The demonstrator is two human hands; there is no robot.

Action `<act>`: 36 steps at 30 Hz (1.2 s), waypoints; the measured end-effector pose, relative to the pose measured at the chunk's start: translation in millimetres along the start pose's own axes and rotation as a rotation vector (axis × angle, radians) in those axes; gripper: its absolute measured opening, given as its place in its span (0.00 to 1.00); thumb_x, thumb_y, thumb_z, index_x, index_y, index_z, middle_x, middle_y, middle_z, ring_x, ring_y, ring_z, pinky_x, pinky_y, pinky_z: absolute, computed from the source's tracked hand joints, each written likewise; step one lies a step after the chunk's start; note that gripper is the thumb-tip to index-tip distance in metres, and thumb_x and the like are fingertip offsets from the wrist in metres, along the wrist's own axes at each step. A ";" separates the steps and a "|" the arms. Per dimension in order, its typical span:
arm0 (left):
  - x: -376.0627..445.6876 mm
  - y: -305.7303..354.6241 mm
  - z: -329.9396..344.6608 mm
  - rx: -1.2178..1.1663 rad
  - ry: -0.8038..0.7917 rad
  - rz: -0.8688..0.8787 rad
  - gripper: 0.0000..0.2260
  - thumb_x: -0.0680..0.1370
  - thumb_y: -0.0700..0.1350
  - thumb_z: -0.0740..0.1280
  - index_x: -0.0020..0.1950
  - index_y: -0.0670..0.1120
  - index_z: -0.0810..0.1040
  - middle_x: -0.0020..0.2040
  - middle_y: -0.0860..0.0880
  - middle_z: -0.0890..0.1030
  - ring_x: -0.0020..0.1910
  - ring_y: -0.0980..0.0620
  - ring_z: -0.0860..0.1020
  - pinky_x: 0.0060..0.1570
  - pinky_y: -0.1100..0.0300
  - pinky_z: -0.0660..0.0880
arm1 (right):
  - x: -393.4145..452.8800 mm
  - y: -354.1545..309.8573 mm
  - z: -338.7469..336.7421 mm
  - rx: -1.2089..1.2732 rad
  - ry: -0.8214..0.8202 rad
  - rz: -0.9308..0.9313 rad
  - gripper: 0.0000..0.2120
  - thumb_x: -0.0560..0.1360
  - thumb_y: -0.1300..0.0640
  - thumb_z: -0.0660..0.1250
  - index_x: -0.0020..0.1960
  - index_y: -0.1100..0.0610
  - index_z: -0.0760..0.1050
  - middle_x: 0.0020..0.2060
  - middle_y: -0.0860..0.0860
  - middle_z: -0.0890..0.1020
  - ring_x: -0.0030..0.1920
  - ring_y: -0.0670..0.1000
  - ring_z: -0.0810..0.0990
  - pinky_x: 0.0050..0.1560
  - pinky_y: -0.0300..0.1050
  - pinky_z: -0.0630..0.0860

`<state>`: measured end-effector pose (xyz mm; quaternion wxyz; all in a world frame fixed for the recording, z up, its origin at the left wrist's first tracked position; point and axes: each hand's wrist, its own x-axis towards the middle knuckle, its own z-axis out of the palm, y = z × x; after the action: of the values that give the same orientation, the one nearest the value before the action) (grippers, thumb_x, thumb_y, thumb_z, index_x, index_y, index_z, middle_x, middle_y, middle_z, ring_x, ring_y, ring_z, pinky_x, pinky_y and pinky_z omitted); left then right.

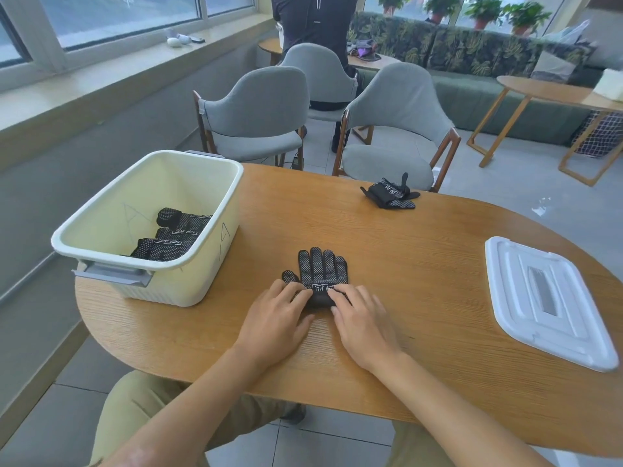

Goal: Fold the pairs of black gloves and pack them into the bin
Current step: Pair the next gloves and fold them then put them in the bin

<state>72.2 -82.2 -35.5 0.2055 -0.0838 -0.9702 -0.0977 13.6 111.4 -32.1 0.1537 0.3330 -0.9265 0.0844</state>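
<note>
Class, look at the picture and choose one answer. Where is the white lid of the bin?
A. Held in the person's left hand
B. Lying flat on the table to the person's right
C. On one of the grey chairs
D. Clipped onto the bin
B: the white lid lies flat on the table at the person's right, far from the open bin on the left.

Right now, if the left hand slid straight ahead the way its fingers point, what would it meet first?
The left hand already touches the glove lying on the table; it would likely push over the glove's thumb and fingers.
</note>
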 end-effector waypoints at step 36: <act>26.6 9.4 -2.8 -0.264 0.078 -0.462 0.06 0.79 0.54 0.69 0.50 0.53 0.75 0.51 0.58 0.73 0.40 0.56 0.76 0.30 0.57 0.75 | 39.6 3.6 -9.1 0.300 -0.055 0.335 0.10 0.77 0.45 0.68 0.53 0.49 0.73 0.47 0.43 0.73 0.44 0.47 0.75 0.40 0.47 0.76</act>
<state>51.2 -70.4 -20.5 0.2021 0.1175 -0.9337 -0.2711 -15.6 93.0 -10.2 0.0611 0.1957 -0.9498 0.2364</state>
